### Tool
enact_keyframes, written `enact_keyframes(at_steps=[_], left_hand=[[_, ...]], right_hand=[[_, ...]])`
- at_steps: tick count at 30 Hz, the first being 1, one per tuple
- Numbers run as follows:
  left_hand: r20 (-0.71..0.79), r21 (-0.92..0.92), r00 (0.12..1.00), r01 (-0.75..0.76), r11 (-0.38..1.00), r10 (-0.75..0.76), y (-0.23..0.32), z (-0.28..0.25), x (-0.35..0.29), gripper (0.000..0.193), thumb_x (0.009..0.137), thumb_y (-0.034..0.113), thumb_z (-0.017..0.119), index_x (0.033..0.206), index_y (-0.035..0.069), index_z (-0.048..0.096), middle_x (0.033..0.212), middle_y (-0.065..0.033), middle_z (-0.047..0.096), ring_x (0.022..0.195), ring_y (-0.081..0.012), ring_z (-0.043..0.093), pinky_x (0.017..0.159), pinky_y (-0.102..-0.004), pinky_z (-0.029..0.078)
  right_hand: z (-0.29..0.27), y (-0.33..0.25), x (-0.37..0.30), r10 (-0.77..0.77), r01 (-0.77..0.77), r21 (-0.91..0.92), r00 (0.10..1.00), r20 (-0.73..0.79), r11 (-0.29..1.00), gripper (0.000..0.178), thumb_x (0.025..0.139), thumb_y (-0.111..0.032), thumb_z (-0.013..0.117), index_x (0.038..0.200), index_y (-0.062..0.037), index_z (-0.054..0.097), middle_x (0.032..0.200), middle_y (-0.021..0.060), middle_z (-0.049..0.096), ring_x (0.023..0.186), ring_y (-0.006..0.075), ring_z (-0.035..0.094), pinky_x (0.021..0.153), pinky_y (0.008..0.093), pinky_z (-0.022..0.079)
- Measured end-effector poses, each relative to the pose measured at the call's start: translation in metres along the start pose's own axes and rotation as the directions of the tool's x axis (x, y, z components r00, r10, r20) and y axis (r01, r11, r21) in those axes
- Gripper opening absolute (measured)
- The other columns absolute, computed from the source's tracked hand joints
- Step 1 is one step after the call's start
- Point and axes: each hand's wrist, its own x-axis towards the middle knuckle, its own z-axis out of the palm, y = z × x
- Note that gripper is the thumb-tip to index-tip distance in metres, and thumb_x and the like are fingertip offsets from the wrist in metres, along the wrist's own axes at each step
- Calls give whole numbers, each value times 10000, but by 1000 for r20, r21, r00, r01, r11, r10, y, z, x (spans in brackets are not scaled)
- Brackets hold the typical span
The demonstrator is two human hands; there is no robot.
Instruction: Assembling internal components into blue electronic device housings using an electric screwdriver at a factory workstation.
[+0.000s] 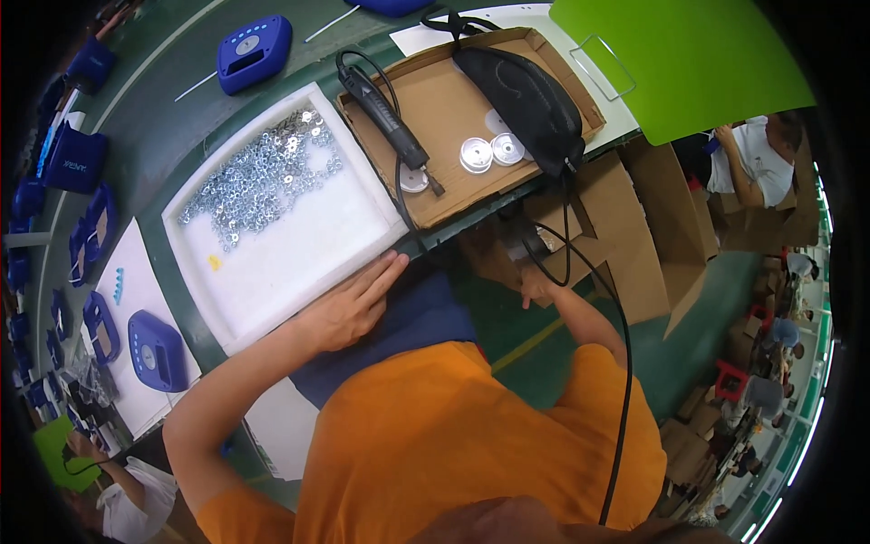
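My left hand (344, 313) lies along the near edge of a white foam tray (281, 281), fingers stretched out and nothing in them. Many small silvery metal pieces, like washers or nuts, form a pile (263, 172) in the tray's far half, with a small yellow piece (215, 263) at its left side. Below the table edge, my right hand (539, 286) is beside an open cardboard box (625, 236). One digit sticks out from it; the other fingers are mostly hidden, and whatever they touch cannot be made out.
A shallow cardboard tray (439, 100) holds a black electric screwdriver (385, 118), round white discs (476, 154) and a black pouch (521, 95). A black cable (625, 381) runs past my right arm. Blue plastic devices (254, 54) stand beyond and left. People sit at the right.
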Motion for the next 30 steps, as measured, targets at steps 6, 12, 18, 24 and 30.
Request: enact_keyframes(at_steps=[6, 12, 18, 24, 30], left_hand=[[7, -58, 1000, -9, 998, 9, -1, -1, 2, 417, 924, 173, 684, 1234, -71, 817, 1853, -346, 282, 1728, -472, 323, 1408, -550, 311], [0, -95, 1000, 17, 995, -17, -1, -1, 0, 324, 1002, 158, 682, 1188, -71, 817, 1853, -313, 305, 1734, -444, 318, 1398, -559, 320], [46, -63, 999, -3, 998, 6, -4, -6, 6, 394, 1019, 172, 660, 1307, -61, 794, 1844, -315, 323, 1725, -452, 330, 1401, -557, 315], [113, 21, 993, 18, 1000, -20, 1, -13, 4, 530, 1020, 202, 611, 1467, -61, 719, 1839, -300, 343, 1713, -436, 359, 1400, -539, 327], [114, 59, 992, -56, 997, 49, -5, -13, 23, 531, 1032, 185, 578, 1484, -60, 710, 1818, -290, 389, 1694, -413, 405, 1380, -500, 379]], right_hand=[[77, -5, -23, -17, 70, -306, 985, 173, 950, 322, 787, -144, 894, 1081, -16, 881, 1046, 216, 864, 1068, 412, 842, 896, 518, 665], [78, -74, -42, -15, 72, -259, 976, 217, 963, 354, 797, -93, 860, 1146, -42, 881, 1069, 205, 870, 1099, 384, 850, 919, 506, 667], [110, -106, -48, 6, 17, -159, 989, 148, 987, 388, 924, -223, 758, 1264, -62, 853, 1180, 201, 862, 1141, 397, 837, 942, 531, 659], [7, -77, -18, -69, 48, 540, 997, 19, 840, 370, 982, -363, 739, 1143, -39, 821, 1051, 223, 844, 1041, 467, 808, 928, 533, 643], [64, -6, 112, 22, 15, 138, 965, -262, 990, 230, 983, -244, 724, 986, -43, 836, 1127, 228, 836, 1134, 448, 787, 968, 550, 612]])
